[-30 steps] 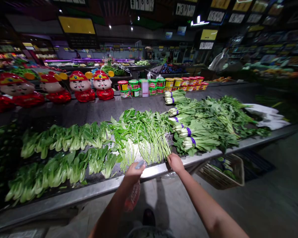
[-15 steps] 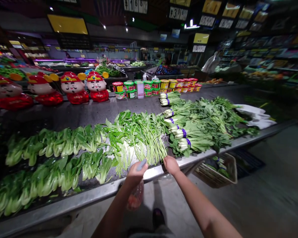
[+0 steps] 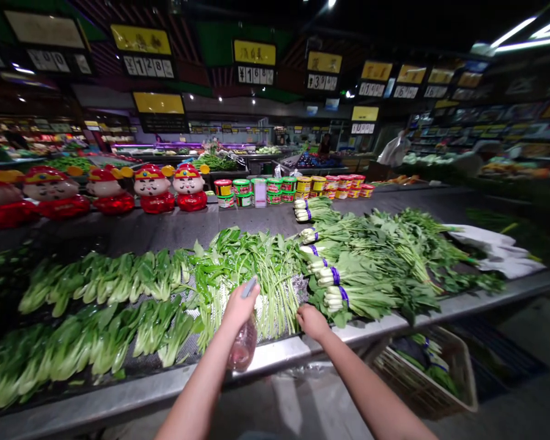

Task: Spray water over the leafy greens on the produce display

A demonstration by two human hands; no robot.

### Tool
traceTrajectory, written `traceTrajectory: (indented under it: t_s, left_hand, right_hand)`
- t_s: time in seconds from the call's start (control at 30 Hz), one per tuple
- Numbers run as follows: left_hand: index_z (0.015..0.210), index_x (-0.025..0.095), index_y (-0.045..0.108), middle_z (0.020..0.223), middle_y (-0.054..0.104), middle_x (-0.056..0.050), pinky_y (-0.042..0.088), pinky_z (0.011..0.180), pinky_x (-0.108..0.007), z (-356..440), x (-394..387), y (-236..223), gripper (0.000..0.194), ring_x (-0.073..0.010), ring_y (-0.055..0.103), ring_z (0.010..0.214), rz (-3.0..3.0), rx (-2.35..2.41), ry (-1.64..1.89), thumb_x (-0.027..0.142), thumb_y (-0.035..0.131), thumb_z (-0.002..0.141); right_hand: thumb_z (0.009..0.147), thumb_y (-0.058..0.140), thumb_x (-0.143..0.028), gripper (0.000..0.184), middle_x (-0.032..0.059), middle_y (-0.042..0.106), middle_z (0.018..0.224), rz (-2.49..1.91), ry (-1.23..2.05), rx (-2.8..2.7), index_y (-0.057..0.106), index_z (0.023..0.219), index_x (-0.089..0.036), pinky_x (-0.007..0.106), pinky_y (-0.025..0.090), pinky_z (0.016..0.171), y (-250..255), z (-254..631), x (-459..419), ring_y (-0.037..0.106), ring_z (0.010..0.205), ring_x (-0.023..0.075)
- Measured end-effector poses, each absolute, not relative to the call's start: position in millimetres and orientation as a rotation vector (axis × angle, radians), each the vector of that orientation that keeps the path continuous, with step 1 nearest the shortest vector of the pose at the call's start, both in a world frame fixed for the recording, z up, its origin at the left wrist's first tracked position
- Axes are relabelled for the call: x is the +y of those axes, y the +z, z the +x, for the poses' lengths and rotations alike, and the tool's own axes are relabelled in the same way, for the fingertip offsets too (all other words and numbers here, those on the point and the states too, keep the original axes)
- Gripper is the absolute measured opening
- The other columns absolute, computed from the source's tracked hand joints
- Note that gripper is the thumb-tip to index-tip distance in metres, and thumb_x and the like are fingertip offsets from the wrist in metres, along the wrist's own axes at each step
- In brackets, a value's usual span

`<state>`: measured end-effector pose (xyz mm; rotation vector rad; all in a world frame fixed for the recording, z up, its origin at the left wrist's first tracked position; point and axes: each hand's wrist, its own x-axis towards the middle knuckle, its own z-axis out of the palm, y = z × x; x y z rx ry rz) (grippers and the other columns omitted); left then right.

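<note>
My left hand (image 3: 239, 310) is wrapped round the neck of a spray bottle (image 3: 244, 347) with a grey head and a clear, reddish body. It hangs over the counter's metal edge, in front of loose long-stemmed leafy greens (image 3: 252, 256). Beside the cut ends of those stems, my right hand (image 3: 312, 322) is closed with its fingers curled. Whatever it may hold is hidden. Just right of that hand lie bunches of pale-stemmed greens (image 3: 337, 298) tied with purple bands. Two rows of bok choy (image 3: 91, 333) fill the left side.
A metal rim (image 3: 275, 356) runs along the counter's front. Below it on the right stands a crate (image 3: 458, 385) holding greens. Stacked tubs (image 3: 275, 189) and red figurines (image 3: 153, 189) line the back. A white cloth or bag (image 3: 490, 244) lies at the right.
My view has tilted up, showing more price signs. My left hand has moved forward with the spray bottle, farther over the counter edge. The right hand stays by the stem ends.
</note>
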<state>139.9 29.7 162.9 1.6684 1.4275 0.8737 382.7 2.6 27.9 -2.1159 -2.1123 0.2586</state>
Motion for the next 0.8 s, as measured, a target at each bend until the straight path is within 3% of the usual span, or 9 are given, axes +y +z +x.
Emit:
traceTrajectory:
  t_s: [0.23, 0.6, 0.8]
  left_hand:
    - [0.103, 0.013, 0.067, 0.078, 0.065, -0.008, 0.043, 0.067, -0.033, 167, 44, 178, 0.048, -0.0225, 0.058, 0.072, 1.731, 1.415, 0.966, 0.051, 0.048, 0.081]
    - [0.112, 0.013, 0.066, 0.07, 0.064, -0.004, 0.043, 0.066, -0.031, 187, 50, 157, 0.055, -0.0211, 0.059, 0.07, 1.7, 1.434, 0.907, 0.053, 0.048, 0.079]
    - [0.106, 0.012, 0.068, 0.074, 0.066, -0.006, 0.044, 0.069, -0.032, 191, 53, 159, 0.053, -0.0223, 0.06, 0.073, 1.765, 1.476, 0.946, 0.053, 0.045, 0.081]
  right_hand:
    - [0.087, 0.042, -0.027, 0.027, 0.0098, 0.065, 0.096, -2.077, 0.243, -2.148, 0.067, 0.087, -0.017, 0.025, 0.04, 0.079, 27, 399, 24, 0.06, 0.092, 0.0182]
    - [0.091, 0.036, -0.032, 0.036, 0.01, 0.066, 0.093, -1.987, 0.292, -2.017, 0.067, 0.084, -0.016, 0.025, 0.038, 0.083, -1, 401, 19, 0.059, 0.092, 0.0183]
    - [0.093, 0.033, -0.034, 0.039, 0.0075, 0.066, 0.088, -2.021, 0.328, -1.83, 0.066, 0.078, -0.017, 0.023, 0.037, 0.078, 0, 403, 20, 0.059, 0.085, 0.0157]
